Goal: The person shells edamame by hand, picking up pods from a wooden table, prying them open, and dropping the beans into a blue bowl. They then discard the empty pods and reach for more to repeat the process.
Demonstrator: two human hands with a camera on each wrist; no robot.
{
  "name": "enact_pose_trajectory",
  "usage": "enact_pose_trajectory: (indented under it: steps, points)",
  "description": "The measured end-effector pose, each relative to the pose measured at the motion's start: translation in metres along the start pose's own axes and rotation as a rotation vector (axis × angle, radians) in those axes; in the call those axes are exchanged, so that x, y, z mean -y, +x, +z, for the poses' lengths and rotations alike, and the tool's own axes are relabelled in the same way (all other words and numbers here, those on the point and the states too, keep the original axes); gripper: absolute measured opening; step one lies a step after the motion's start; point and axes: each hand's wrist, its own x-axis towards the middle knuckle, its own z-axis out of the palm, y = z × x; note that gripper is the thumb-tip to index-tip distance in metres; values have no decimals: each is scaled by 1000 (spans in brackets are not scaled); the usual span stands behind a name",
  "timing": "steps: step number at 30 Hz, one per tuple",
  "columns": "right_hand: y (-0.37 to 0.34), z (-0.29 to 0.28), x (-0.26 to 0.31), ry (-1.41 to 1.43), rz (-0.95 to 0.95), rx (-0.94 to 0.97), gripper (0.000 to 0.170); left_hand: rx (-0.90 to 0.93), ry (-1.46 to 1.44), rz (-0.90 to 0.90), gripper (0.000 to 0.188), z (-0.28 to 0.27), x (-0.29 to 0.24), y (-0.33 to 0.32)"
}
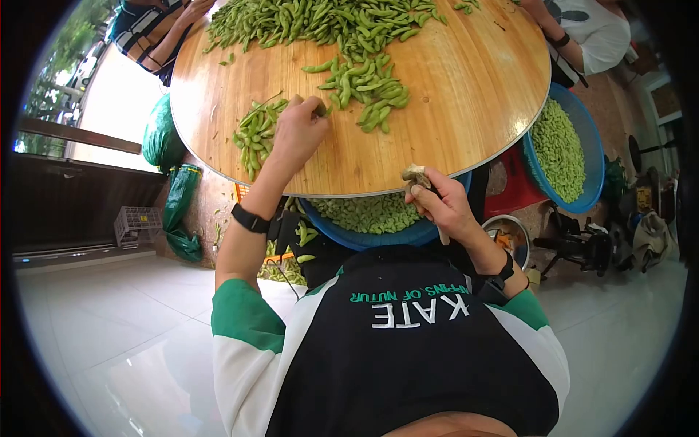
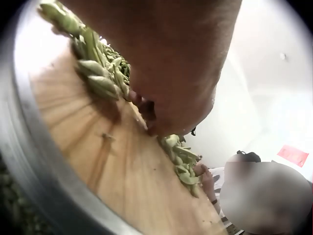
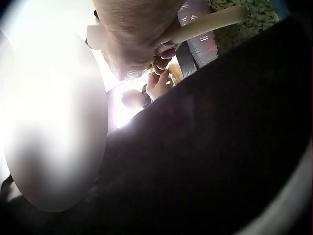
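Observation:
My left hand (image 1: 297, 132) is over the round wooden table (image 1: 451, 95), fingers bent down between a small heap of green soybean pods (image 1: 256, 135) and a looser pile of pods (image 1: 368, 87). I cannot tell whether a pod is between its fingertips, which the hand itself hides in the left wrist view. At the table's near edge, my right hand (image 1: 445, 204) grips a tool with a pale, stick-like handle (image 3: 210, 24). A whitish-brown end (image 1: 415, 173) sticks out past its thumb and forefinger. Below the table edge stands a blue basin (image 1: 342, 237) of shelled beans (image 1: 371, 213).
A large heap of pods (image 1: 313, 22) covers the table's far side. Another blue tub (image 1: 593, 156) of shelled beans stands at the right, near a metal bowl (image 1: 520, 237). Green sacks (image 1: 164, 135) lie at the left. Two people sit across the table.

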Motion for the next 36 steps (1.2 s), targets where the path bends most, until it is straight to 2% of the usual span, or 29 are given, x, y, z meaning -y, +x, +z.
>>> enact_pose_trajectory:
  steps: [1,2,4,5,7,8,10,11,12,14,16,19,22,24,26,30,34,36]
  points:
    - [1,1,-1,45,30,35,24,123,-129,-159,18,-7,-4,-5]
    - [3,2,-1,91,60,71,27,129,-127,-158,18,-7,-4,-9]
    - [9,9,-2,145,74,110,27,265,-790,-467,12,-8,-3,-16]
    - [14,13,-1,191,83,152,27,269,-788,-467,12,-8,-7,-20]
    - [21,19,-2,286,116,163,29,140,-1272,-559,8,-2,-22,-28]
    - [24,21,-3,382,151,174,30,144,-1272,-558,8,-3,-29,-31]
    - [30,20,-10,409,169,169,30,262,-1367,-545,8,-8,-46,-35]
    - [31,20,-12,435,186,167,30,303,-1263,-467,10,-7,-49,-38]
    - [30,22,-10,435,188,159,30,310,-1266,-466,10,-7,-56,-42]
    - [29,24,-2,560,176,65,17,353,-1168,-325,13,-11,-73,-48]
    - [27,23,-2,548,149,81,17,444,-1155,-343,17,-13,-78,-50]
    - [20,19,-5,524,118,115,18,352,-1013,-289,14,-7,-85,-53]
    - [16,19,-5,516,97,118,23,388,-1147,-349,10,6,-82,-56]
    - [12,19,-6,519,83,107,27,227,-1242,-370,7,15,-90,-58]
    - [10,19,-6,538,34,82,33,177,-1272,-379,7,19,-95,-60]
    - [10,18,-6,501,-3,100,34,74,-1296,-368,10,27,-104,-64]
    - [10,14,-6,459,-3,67,35,82,-1252,-341,11,26,-108,-63]
    - [9,12,-8,441,2,62,33,167,-1233,-387,10,26,-105,-63]
